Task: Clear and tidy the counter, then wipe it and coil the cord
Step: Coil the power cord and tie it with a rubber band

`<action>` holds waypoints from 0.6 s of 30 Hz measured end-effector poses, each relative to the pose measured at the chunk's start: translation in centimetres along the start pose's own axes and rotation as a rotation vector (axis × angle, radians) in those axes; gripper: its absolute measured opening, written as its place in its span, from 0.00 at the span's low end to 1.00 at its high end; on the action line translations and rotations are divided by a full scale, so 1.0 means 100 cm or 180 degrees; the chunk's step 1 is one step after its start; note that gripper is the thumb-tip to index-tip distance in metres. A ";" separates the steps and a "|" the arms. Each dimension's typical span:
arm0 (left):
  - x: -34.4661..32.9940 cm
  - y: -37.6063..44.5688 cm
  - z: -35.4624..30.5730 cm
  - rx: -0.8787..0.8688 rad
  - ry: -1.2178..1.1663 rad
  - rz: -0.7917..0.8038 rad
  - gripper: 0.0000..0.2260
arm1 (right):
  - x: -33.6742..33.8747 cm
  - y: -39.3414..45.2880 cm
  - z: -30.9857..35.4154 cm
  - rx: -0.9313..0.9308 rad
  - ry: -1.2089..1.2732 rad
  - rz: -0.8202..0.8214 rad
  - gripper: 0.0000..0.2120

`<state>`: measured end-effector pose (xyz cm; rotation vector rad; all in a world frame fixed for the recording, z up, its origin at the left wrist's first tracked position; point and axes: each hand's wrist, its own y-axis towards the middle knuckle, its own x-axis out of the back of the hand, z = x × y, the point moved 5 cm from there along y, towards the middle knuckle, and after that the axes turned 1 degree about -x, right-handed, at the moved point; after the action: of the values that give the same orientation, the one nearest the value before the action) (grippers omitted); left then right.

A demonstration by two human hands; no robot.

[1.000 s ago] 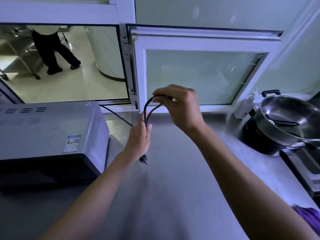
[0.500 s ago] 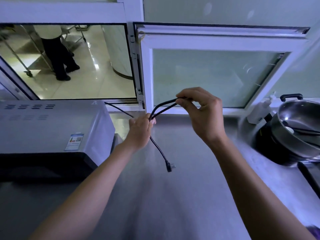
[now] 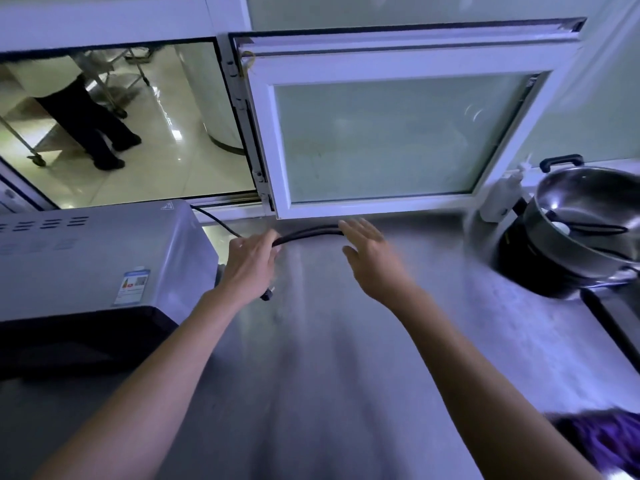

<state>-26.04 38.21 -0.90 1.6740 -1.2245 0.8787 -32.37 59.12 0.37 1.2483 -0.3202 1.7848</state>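
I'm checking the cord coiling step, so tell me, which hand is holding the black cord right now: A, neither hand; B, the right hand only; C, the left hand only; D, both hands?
C: the left hand grips the cord, while the right hand is spread flat and holds nothing.

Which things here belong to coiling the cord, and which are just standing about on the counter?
Part of the job:
- black cord, folded into a loop
- its plug
- left hand, gripping the cord
- right hand, fingers straight

Just standing about:
- microwave
- steel pot
- white bottle
- purple cloth
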 end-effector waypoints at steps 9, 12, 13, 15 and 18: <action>0.012 -0.008 0.001 -0.0370 0.0304 -0.0076 0.03 | -0.051 0.025 0.050 0.0670 -0.0496 0.0453 0.27; 0.023 -0.012 0.003 -0.0550 0.0151 -0.0150 0.02 | -0.062 0.030 0.051 0.0693 -0.0206 0.0626 0.25; 0.025 -0.013 0.005 -0.0581 0.0099 -0.0165 0.03 | -0.064 0.031 0.052 0.0699 -0.0075 0.0637 0.22; 0.028 -0.013 0.010 -0.0533 -0.0020 -0.0172 0.03 | -0.067 0.032 0.055 0.0647 0.0124 0.0566 0.15; 0.027 -0.015 0.019 -0.0424 -0.0253 -0.0158 0.03 | -0.064 0.037 0.058 0.0561 0.0309 0.0382 0.09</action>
<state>-23.77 35.72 0.43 1.6380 -1.2614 0.6911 -31.16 49.96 -1.43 1.2817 -0.1889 2.0050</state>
